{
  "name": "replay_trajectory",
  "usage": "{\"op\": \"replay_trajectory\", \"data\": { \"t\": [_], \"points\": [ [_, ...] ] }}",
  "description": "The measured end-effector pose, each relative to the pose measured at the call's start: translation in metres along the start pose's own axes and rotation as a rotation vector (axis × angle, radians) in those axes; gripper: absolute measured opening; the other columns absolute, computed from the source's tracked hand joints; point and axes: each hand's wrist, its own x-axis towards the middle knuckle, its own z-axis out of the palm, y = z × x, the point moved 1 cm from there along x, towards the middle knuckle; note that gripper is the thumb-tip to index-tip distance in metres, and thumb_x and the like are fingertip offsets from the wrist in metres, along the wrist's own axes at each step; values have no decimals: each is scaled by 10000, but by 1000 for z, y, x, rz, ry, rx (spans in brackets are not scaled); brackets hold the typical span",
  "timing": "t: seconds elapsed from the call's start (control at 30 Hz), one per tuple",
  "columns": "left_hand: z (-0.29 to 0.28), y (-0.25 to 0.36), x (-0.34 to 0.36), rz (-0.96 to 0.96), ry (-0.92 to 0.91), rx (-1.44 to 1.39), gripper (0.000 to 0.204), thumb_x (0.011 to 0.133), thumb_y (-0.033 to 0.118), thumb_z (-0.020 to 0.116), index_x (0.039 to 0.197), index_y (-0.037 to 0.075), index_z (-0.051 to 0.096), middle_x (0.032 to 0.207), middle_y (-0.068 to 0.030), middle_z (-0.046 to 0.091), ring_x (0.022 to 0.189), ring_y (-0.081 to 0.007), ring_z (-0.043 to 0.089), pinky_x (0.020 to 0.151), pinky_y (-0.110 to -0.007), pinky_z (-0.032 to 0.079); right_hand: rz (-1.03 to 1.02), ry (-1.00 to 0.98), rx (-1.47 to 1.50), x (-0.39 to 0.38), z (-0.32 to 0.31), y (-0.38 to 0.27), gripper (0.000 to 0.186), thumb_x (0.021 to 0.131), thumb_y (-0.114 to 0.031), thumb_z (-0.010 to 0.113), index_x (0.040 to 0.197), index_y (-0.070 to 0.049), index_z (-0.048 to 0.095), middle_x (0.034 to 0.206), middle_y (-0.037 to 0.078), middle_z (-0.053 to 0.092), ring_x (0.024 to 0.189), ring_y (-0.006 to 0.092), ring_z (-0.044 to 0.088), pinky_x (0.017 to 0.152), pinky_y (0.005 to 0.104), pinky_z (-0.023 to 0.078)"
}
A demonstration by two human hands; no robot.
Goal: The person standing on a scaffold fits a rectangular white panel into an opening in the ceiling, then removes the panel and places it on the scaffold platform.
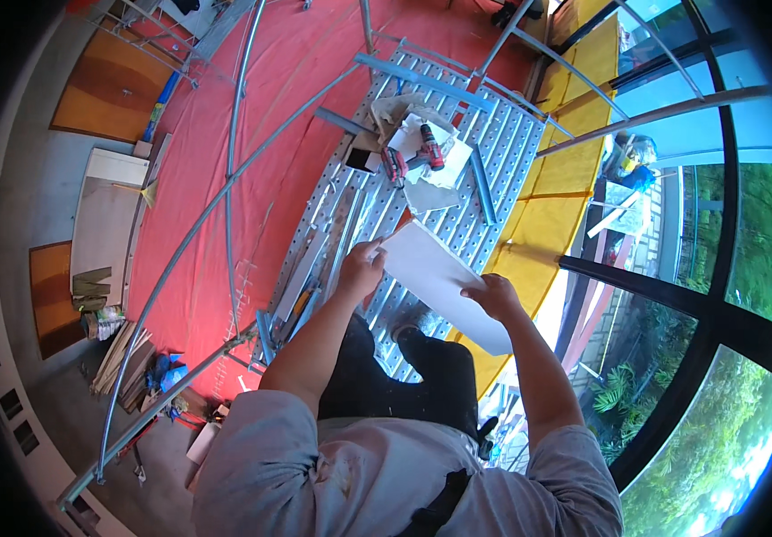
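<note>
A white rectangular board (444, 282), which looks like plasterboard, is held slanted in front of my body above the metal platform (516, 148). My left hand (363, 268) pinches its left corner, thumb on the upper face. On the opposite long edge, my right hand (495, 297) grips the board with the thumb on top and the other fingers mostly hidden beneath. Beyond the board's far end, a red and black cordless drill (431, 149) lies on white board offcuts (430, 195).
Grey metal channels (482, 183) lie on the platform. Scaffold tubes (232, 170) cross at the left and far side. Red sheeting (193, 242) covers the floor below. At the right are a yellow-covered ledge (529, 234) and dark-framed windows (645, 295). Wood strips (122, 358) are piled lower left.
</note>
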Motion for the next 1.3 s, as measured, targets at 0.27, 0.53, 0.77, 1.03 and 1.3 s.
{"op": "replay_trajectory", "data": {
  "t": [0.27,0.53,0.77,1.03,1.3],
  "points": [
    [39,-192,42,-67,-148,-16,410,881,219,715,1262,73,669,1211,-182,678,1108,-349,660,974,-416,515,-99,-1,-60,160,101,6,610,759,-563,792,1043,-25,743,1061,204,717,1029,389,669,940,462,503],
    [89,-293,92,-83,-315,144,505,880,217,704,1354,77,608,1282,-229,647,1202,-360,621,1038,-397,477,-86,-29,-121,295,171,47,599,763,-557,794,1048,-31,756,1016,215,722,972,396,686,894,461,525],
    [117,-397,128,-99,-402,215,566,842,182,661,1396,100,576,1392,-241,567,1305,-365,547,1092,-413,440,-229,85,-215,363,225,46,555,798,-524,776,1074,-43,752,1045,186,720,975,365,689,883,462,527],
    [125,-456,105,-230,-476,257,587,860,229,651,1428,129,546,1392,-259,554,1262,-394,571,1074,-423,457,-281,131,-392,355,292,30,583,835,-600,702,1122,-93,728,1105,143,703,1064,340,668,929,445,527],
    [47,-501,-30,-411,-297,3,546,848,247,668,1365,93,585,1310,-265,608,1200,-393,609,1028,-438,481,-291,245,-399,332,356,19,526,849,-565,692,1059,-86,748,1079,167,691,1028,353,670,914,463,526]
  ]
}}
